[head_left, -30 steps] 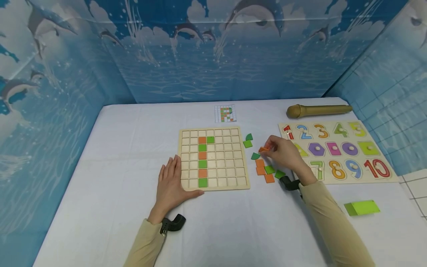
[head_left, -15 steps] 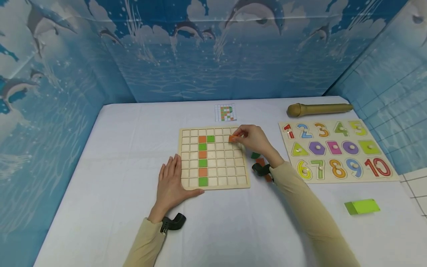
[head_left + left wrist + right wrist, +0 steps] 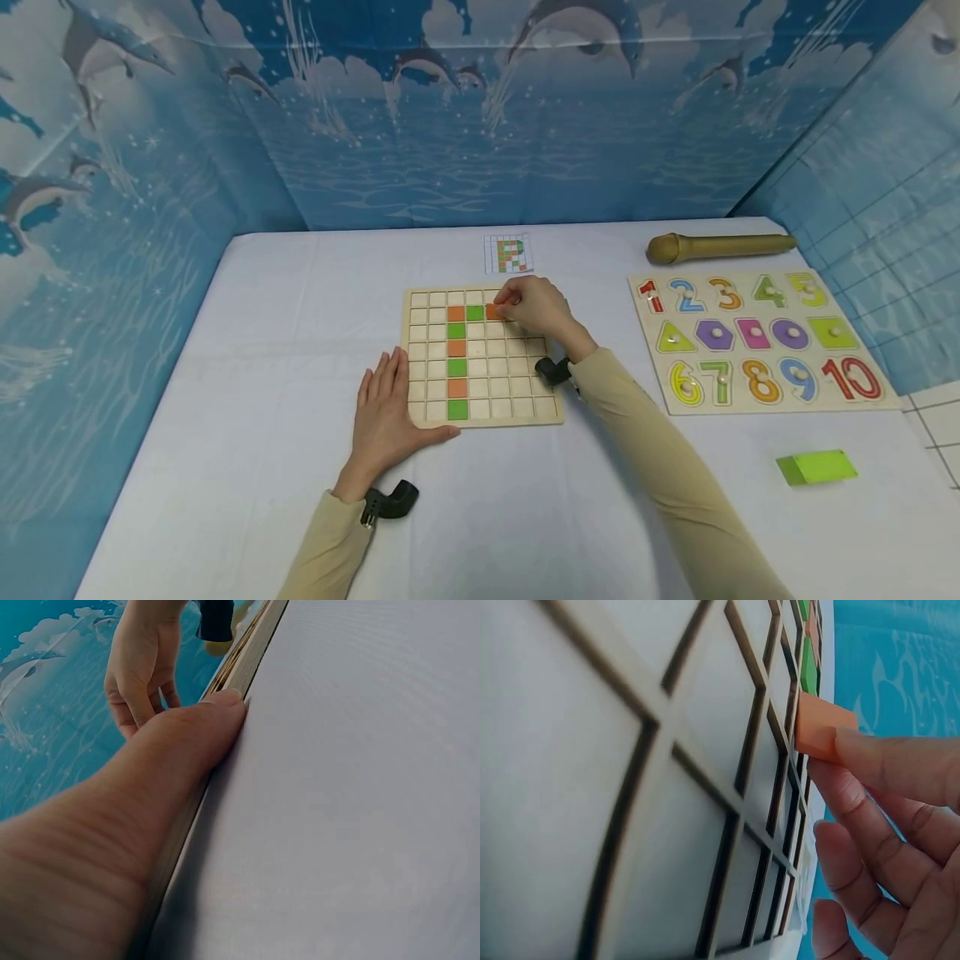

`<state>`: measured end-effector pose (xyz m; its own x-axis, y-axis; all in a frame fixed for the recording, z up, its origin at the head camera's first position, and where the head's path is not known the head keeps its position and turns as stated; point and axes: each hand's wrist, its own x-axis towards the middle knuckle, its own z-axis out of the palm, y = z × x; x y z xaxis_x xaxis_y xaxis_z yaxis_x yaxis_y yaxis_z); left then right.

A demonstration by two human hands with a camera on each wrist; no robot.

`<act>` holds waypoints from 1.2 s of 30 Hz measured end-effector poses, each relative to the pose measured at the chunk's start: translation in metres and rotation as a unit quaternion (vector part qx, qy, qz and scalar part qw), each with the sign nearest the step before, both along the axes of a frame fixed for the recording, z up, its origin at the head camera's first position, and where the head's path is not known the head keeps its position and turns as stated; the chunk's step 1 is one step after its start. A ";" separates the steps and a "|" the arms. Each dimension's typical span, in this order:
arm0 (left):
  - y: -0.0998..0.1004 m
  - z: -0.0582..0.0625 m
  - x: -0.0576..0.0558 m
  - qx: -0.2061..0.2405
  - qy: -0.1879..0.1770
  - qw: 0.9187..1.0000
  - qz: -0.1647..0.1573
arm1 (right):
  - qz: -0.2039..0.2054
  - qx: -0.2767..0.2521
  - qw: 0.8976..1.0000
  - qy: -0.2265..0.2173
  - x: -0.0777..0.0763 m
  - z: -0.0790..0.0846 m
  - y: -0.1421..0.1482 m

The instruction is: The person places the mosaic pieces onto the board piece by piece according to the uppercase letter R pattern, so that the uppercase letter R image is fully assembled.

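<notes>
A wooden grid board [image 3: 517,387] lies on the white table, with a column of alternating orange and green square tiles in its third column and one green tile [image 3: 475,313] beside the top orange one. My right hand [image 3: 536,307] pinches an orange square tile [image 3: 821,727] between thumb and fingertips, at the cell just right of that green tile. In the right wrist view the tile is tilted at the grid. With fingers straight, my left hand [image 3: 386,408] rests at the board's lower left corner, its thumb [image 3: 202,724] along the front edge.
Behind the board lies a small pattern card [image 3: 510,254]. To the right are a number puzzle board [image 3: 697,404], a brown microphone-shaped object [image 3: 720,247] and a lime green block [image 3: 816,467]. The right forearm hides the loose tiles beside the grid.
From the loose tiles at the right, my right hand has carried the orange tile leftward over the board to the cell beside the green tile. The left hand has stayed in place.
</notes>
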<state>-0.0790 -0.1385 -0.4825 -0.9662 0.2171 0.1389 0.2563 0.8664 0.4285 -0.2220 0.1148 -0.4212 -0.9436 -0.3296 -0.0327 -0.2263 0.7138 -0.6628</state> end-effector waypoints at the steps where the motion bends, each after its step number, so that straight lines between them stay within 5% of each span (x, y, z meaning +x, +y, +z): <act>1: 0.000 0.000 0.000 0.000 0.000 1.000 0.000 | 0.001 0.003 1.000 -0.002 0.000 0.000 -0.001; 17: 0.000 -0.001 -0.001 -0.002 -0.004 1.000 0.001 | 0.017 0.086 0.995 0.050 0.001 0.000 -0.003; 36: 0.000 -0.001 0.000 0.008 0.005 1.000 -0.001 | 0.041 0.088 0.994 0.054 0.005 -0.001 0.002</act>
<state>-0.0790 -0.1384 -0.4833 -0.9643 0.2168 0.1521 0.2625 0.8591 0.4395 -0.2165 0.1173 -0.4226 -0.9149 -0.4036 0.0033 -0.3514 0.7925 -0.4985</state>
